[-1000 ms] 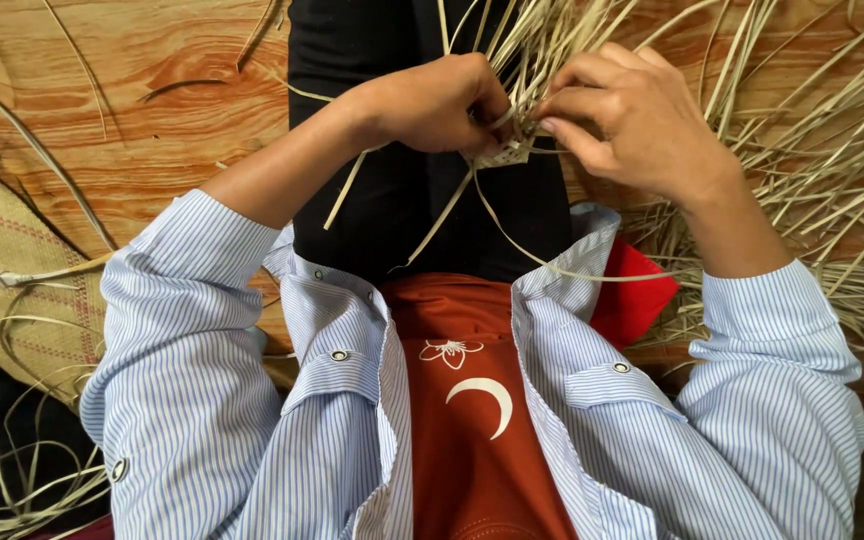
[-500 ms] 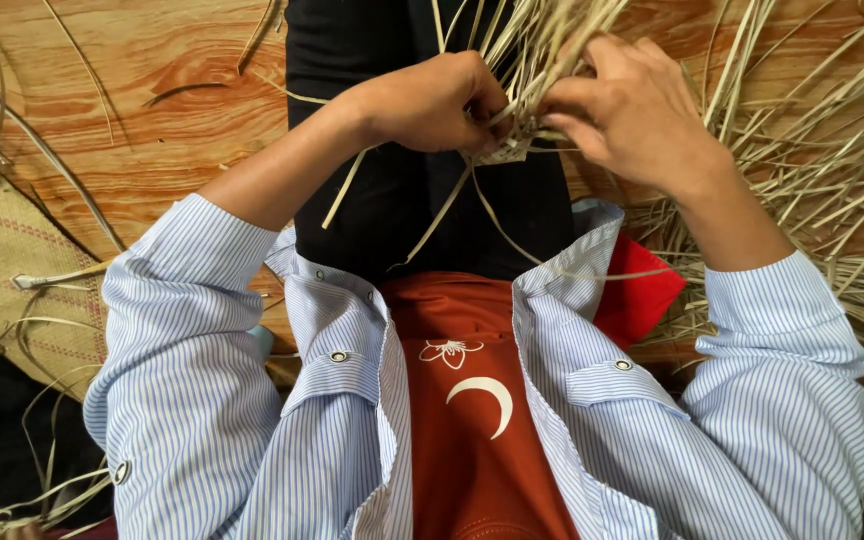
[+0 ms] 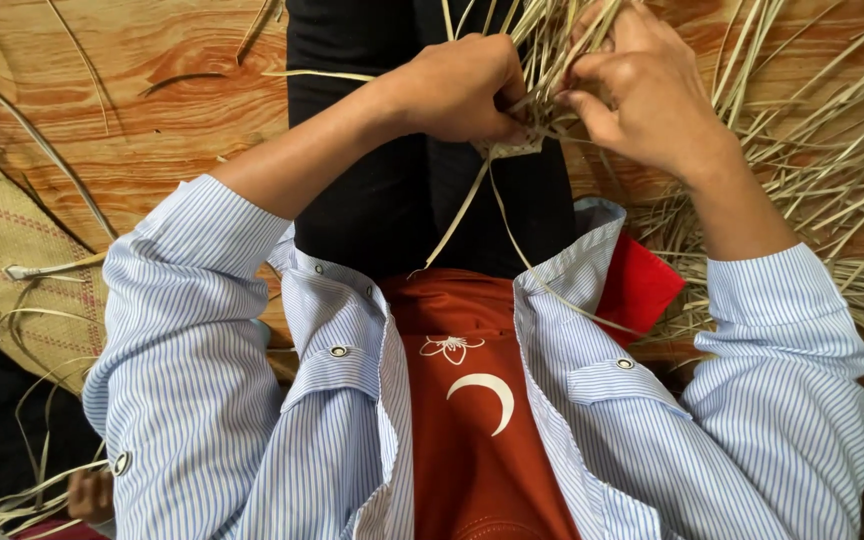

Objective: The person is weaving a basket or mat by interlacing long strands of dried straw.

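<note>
Both hands meet above the lap. The left hand is curled into a fist, pinching a small woven piece; the right hand bends its fingers onto the straw strips fanning up and away from it, too many to count. Two loose strips trail down toward the shirt.

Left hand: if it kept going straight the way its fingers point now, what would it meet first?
The left hand points right, toward the small woven piece and the straw strips it pinches; just beyond them is the right hand. Depth is unclear, but they look almost touching.
</note>
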